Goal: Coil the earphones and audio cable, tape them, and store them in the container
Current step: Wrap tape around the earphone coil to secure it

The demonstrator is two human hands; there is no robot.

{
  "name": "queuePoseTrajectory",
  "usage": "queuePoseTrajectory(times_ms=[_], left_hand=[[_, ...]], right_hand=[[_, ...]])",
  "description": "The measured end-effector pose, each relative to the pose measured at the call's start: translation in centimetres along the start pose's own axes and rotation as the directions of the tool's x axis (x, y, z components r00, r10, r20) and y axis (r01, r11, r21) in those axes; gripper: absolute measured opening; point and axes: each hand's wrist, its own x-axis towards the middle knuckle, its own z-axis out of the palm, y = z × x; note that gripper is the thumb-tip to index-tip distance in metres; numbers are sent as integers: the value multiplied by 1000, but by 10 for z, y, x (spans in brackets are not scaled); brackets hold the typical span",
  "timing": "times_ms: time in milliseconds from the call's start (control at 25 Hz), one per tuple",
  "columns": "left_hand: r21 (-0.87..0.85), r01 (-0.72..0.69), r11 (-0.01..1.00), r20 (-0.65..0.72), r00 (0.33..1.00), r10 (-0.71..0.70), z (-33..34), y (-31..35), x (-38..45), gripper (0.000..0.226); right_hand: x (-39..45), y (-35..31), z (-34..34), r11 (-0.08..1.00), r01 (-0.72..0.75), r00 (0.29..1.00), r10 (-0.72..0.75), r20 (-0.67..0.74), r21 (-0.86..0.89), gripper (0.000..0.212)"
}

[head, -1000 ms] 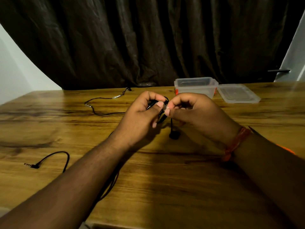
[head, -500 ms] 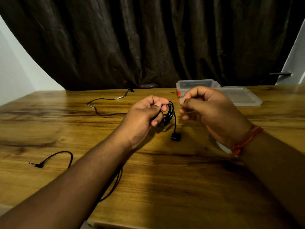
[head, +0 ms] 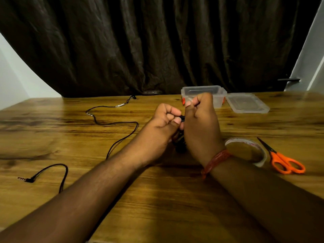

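Two hands: both meet just in front of the container, over the surface (head: 157, 199), head view only.
Left hand (head: 163, 130): fingers curled, thumb pressing the coiled earphones (head: 181, 137) against them; it grips the bundle.
Right hand (head: 199, 123): fingers curled; thumb and forefinger pinch something small up near the container wall, probably a strip of tape, too small to confirm. Lower fingers touch the coil.
Coil position: between the two hands, mostly hidden; only dark loops and a dark lump below show.
Audio cable (head: 108, 123): loose on the surface, left of the container and well apart from it, one plug end (head: 26, 179) nearest the camera; not yet coiled.
Container (head: 219, 95): clear, open, at the far edge; its lid (head: 247, 104) just right of it.
Tape roll (head: 245, 149): nearer the camera than the container, beside the right wrist.
Scissors (head: 280, 158): orange handles, just right of the roll.
Handling judgement: thin cord, light, limp yet springy; loops likely to fan open if the pinch slackens. Earbud housings small, hard; do not pull on the wire joints.
Hold point: across the whole bundle at one side, leaving the opposite side bare for tape.
Stage judgement: earphones being taped; cable and storage remain.
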Motion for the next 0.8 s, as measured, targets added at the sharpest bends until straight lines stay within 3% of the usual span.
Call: queuePoseTrajectory(times_ms=[200,320,440,560,800], left_hand=[[-265,13,964,-9,1000,-16,4,4,-3,20],[-336,47,941,-9,999,-54,4,5,-4,19],[-333,56,941,-35,997,-72,1,1,-1,17],[-312,46,949,-100,992,-81,-7,-6,4,18],[-80,94,992,-199,974,-108,-5,-9,7,18]], right_hand=[[6,3,-3,997,71,997,-71,8,-5,4],[9,6,-4,995,90,995,-88,53,-31,5],[16,12,-12,993,109,990,-105,92,-42,3],[21,14,-27,966,220,974,-210,84,-134,3],[14,-1,-32,791,477,877,-399,268,-383,8]])
